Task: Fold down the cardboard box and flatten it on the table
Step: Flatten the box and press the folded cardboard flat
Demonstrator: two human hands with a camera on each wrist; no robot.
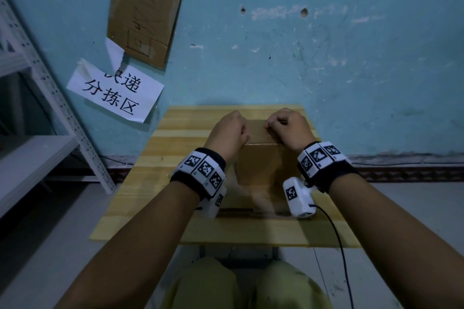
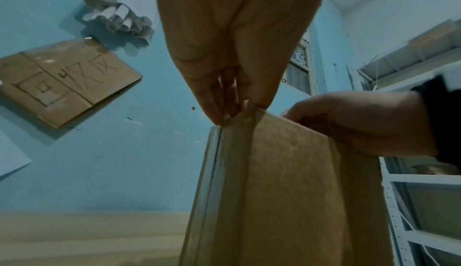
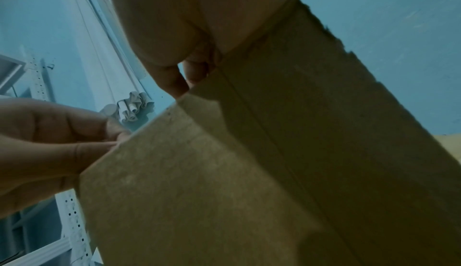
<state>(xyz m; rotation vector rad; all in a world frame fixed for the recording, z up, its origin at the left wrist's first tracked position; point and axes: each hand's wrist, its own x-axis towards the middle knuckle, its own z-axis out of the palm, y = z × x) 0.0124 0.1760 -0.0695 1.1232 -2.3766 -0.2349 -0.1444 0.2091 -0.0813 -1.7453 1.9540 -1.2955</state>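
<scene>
A worn blue wall (image 1: 326,57) rises directly behind your small wooden counter (image 1: 160,158), closing off the far edge. The cardboard box (image 1: 263,163) stands upright at its middle. Your left hand (image 1: 227,130) and right hand (image 1: 288,128) pinch its top corners, fingers (image 2: 217,100) clamped on cardboard. A metal shelf (image 1: 50,118) crowds the left; bare counter shows at both sides.

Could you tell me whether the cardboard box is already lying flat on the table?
No, the cardboard box stands upright on the table.
</scene>
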